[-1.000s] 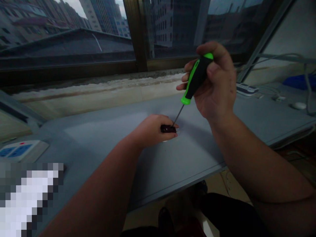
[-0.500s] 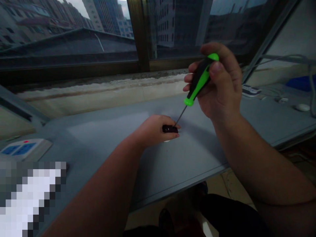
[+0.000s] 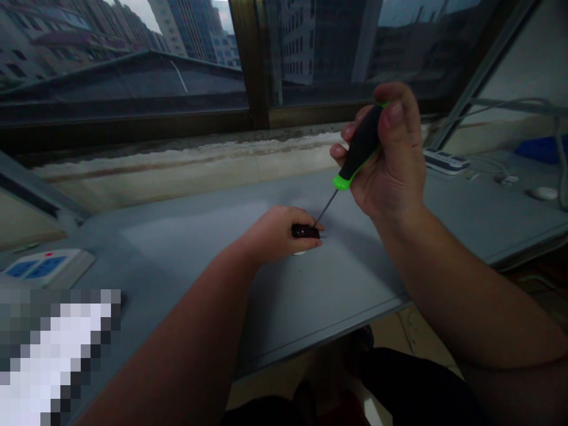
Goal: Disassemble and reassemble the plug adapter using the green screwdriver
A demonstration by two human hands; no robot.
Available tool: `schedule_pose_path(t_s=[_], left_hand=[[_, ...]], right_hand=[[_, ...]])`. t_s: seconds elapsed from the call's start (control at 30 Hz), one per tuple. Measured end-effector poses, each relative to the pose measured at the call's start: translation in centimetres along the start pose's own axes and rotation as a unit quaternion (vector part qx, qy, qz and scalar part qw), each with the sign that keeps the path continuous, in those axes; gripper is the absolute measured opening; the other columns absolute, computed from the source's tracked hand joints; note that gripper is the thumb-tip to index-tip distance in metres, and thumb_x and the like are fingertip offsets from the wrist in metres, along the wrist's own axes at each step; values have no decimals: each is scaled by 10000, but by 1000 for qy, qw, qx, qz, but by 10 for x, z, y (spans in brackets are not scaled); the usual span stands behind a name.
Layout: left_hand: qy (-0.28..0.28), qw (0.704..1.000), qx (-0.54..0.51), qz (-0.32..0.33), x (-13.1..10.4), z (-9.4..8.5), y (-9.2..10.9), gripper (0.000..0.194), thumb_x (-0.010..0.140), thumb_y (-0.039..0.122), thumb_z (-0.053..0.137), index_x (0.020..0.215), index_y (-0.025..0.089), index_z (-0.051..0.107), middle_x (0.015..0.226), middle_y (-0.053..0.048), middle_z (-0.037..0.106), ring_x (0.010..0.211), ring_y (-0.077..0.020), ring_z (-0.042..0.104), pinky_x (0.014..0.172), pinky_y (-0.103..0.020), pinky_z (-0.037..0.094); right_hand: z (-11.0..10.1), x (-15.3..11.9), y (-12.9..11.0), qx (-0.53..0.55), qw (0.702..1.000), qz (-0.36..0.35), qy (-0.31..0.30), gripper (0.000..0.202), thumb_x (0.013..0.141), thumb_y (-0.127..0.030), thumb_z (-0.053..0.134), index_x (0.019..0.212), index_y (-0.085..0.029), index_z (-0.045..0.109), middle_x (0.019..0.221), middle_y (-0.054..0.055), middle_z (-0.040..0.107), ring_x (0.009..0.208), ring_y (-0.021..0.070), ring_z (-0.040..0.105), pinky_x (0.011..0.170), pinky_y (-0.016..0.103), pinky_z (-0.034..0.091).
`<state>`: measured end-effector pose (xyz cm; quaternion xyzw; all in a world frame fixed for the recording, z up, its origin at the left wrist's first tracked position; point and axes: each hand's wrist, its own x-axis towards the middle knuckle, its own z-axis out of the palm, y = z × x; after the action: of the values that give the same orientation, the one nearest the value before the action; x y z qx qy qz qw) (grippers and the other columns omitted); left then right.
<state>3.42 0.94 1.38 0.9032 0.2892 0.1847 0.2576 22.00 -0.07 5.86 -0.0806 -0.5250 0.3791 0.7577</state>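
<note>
My left hand (image 3: 279,232) rests on the grey table, closed around a small dark plug (image 3: 305,231), thumb on the near side and fingers on the far side. What look like thin metal prongs poke out at the plug's right end. A sliver of something white (image 3: 300,253) shows beneath the hand, too hidden to name. My right hand (image 3: 390,148) is closed on the black and green handle of a screwdriver (image 3: 361,145). The screwdriver slants down to the left, its tip meeting the top of the plug.
At the left lies a white power strip (image 3: 48,266) with blue sockets, above a blurred-out bright item (image 3: 57,355). Another power strip (image 3: 446,161), cables and a white mouse-like object (image 3: 544,193) lie at the right. The window sill (image 3: 199,157) runs behind the table (image 3: 310,307).
The screwdriver handle has turned, showing more black and less green. My right hand has rotated with it and shifted slightly left. My left hand and the plug have stayed put.
</note>
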Motion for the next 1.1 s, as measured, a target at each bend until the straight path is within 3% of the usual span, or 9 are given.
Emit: schedule_pose_path(t_s=[0.13, 0.27, 0.47, 0.57, 0.73, 0.8, 0.93, 1.1], left_hand=[[-9, 1000, -6, 2, 0, 0, 0, 301, 850, 289, 771, 1131, 185, 804, 972, -61, 778, 824, -164, 691, 740, -263, 486], [-12, 1000, -10, 3, 1, 0, 0, 297, 850, 313, 772, 1116, 183, 808, 973, -61, 781, 842, -168, 693, 746, -258, 488], [-10, 1000, -10, -9, 1, 0, 0, 304, 848, 322, 772, 1118, 188, 808, 924, -51, 782, 770, -151, 667, 703, -254, 464], [-6, 1000, -19, -17, 0, -1, -1, 307, 847, 329, 774, 1119, 191, 806, 935, -53, 785, 769, -150, 667, 704, -255, 464], [-12, 999, -30, -29, -1, 0, -3, 317, 852, 344, 771, 1124, 183, 800, 907, -55, 778, 760, -153, 668, 699, -260, 469], [-14, 999, -35, -31, -1, 0, -3, 321, 855, 350, 770, 1126, 182, 799, 913, -57, 778, 764, -154, 670, 704, -264, 475], [-12, 999, -39, -25, -1, -1, -2, 320, 848, 341, 778, 1128, 187, 802, 955, -68, 783, 816, -166, 689, 735, -269, 489], [-15, 999, -36, -33, 0, -1, 0, 319, 847, 326, 777, 1129, 179, 800, 910, -60, 776, 741, -146, 656, 688, -259, 467]], right_hand=[[1, 0, -3, 13, 999, 29, -43, 256, 900, -526, 743, 1078, -355, 675, 869, -54, 673, 777, 109, 680, 660, 231, 596], [-2, 2, -1, 21, 995, 50, -78, 283, 901, -560, 713, 1110, -390, 627, 905, -53, 701, 723, 130, 675, 545, 242, 554], [-15, 7, 12, 26, 999, 28, -20, 288, 890, -643, 683, 1053, -419, 603, 896, -42, 682, 662, 140, 643, 439, 244, 454], [-19, 7, 15, -8, 1000, 9, 9, 285, 862, -608, 737, 1055, -446, 604, 895, -56, 683, 761, 152, 677, 483, 243, 492], [-14, 7, 11, -60, 997, 8, 55, 328, 819, -565, 790, 1045, -412, 608, 886, -59, 680, 907, 177, 717, 692, 300, 625], [-9, 5, 8, -42, 998, 15, 43, 297, 839, -552, 776, 1038, -399, 618, 891, -58, 681, 891, 168, 721, 737, 316, 643], [-2, 2, 1, -13, 999, 35, 17, 238, 866, -521, 763, 1025, -396, 639, 916, -52, 693, 814, 151, 707, 676, 293, 640], [-4, 1, -2, -5, 999, 48, -3, 205, 893, -510, 723, 1046, -405, 637, 940, -52, 703, 838, 154, 697, 679, 295, 628]])
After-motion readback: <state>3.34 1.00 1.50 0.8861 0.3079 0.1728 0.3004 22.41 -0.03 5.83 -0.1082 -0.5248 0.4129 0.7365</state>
